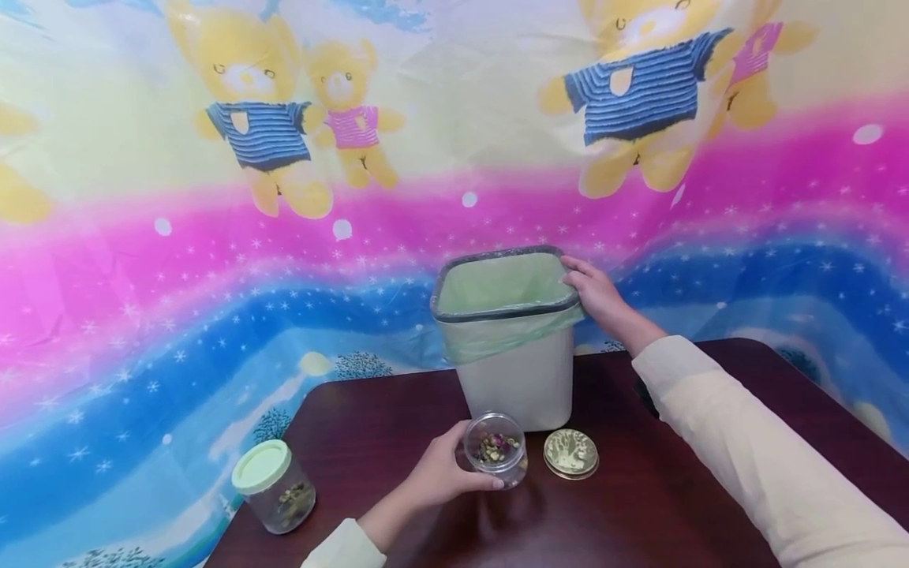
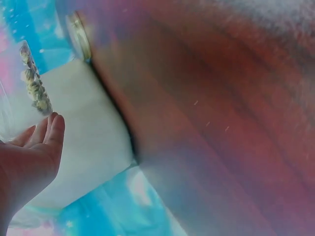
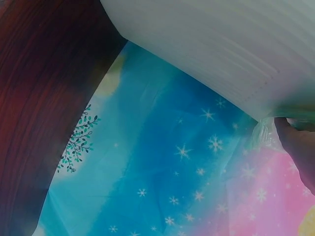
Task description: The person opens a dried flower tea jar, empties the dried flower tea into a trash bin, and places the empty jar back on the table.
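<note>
My left hand [image 1: 443, 469] grips a clear, lidless jar [image 1: 513, 473] from its left side, thumb along the near side. Dried flower buds [image 1: 497, 447] lie in it; the left wrist view shows them as a layer at the bottom of the jar [image 2: 35, 83]. Just behind the jar stands a white trash bin [image 1: 521, 386] with a grey rim [image 1: 504, 313] and a pale green liner bag [image 1: 514, 338] folded over its edge. At the bin's right upper corner, my right hand [image 1: 596, 296] holds the rim and the liner. A gold lid [image 1: 570, 453] lies right of the jar.
A second clear jar [image 1: 287, 505] with a light green lid [image 1: 261, 467] and some dried contents stands at the table's left edge. The dark reddish wooden table [image 1: 611, 521] ends close behind the bin, where a colourful bear-printed sheet [image 1: 398, 237] hangs.
</note>
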`<state>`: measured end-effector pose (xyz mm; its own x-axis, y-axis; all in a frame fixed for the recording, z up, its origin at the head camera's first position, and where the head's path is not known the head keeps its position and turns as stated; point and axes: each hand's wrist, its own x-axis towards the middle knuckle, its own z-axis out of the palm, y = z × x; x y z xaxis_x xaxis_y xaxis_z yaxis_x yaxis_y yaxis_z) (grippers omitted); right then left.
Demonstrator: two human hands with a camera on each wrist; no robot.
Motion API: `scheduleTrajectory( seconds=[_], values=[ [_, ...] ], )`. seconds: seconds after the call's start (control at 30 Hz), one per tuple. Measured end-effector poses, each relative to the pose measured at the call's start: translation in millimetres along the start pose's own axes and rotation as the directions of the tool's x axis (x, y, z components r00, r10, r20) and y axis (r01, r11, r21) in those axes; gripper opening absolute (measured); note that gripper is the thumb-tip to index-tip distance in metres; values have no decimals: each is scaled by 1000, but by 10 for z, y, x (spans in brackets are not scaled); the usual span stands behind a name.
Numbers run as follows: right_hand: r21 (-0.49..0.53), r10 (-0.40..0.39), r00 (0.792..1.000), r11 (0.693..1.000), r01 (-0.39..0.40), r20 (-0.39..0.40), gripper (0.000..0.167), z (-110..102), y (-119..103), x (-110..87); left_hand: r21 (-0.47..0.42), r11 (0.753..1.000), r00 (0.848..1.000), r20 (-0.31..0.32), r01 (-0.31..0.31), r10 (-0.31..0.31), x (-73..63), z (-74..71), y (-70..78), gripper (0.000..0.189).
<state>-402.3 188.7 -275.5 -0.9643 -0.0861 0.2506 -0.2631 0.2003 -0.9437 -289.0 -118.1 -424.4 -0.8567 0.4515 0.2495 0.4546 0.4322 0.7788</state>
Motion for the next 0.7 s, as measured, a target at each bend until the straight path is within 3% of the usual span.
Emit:
scheduleTrajectory(
  seconds=[0.27, 0.47, 0.7],
  values=[
    [9, -2, 1000, 1000, 2, -4, 57, 6, -3, 3, -99, 995, 996, -85, 3, -11, -31, -230, 158, 77],
    [10, -1, 1000, 1000, 1, -8, 55, 17, -33, -2, -114, 993, 986, -166, -21, 2, -59, -432, 293, 73],
    [6, -1, 1000, 1000, 1, -15, 56, 14, -13, 5, -136, 990, 981, -192, -34, 7, -50, -622, 421, 70]
  ],
)
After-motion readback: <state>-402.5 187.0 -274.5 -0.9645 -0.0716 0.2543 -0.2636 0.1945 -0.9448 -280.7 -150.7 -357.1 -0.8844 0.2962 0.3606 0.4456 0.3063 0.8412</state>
